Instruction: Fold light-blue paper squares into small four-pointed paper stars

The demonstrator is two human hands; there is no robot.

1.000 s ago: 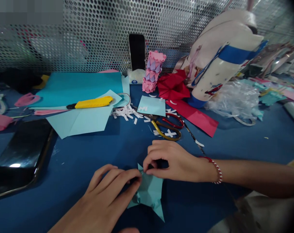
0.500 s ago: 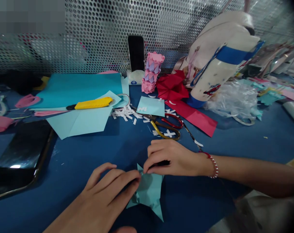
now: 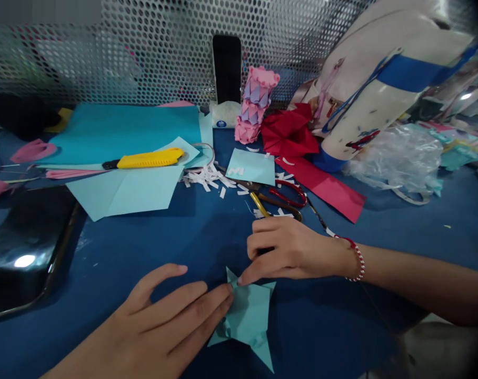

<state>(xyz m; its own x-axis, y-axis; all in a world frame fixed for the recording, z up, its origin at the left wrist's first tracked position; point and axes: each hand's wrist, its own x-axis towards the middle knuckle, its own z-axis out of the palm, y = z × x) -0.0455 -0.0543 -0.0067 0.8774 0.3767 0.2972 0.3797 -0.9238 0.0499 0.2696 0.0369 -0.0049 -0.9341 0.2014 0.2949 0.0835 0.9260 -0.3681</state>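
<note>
Head camera, 1 view: looks forward-down, close over blue table.

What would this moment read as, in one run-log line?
left hand: fingertips pressing folded light-blue paper star | right hand: fingertip touching its top point | surface: blue table

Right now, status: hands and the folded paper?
Left hand flat, fingertips pressing folded blue paper. Right hand curled, one fingertip on its top corner. Scissors just behind right hand.
</note>
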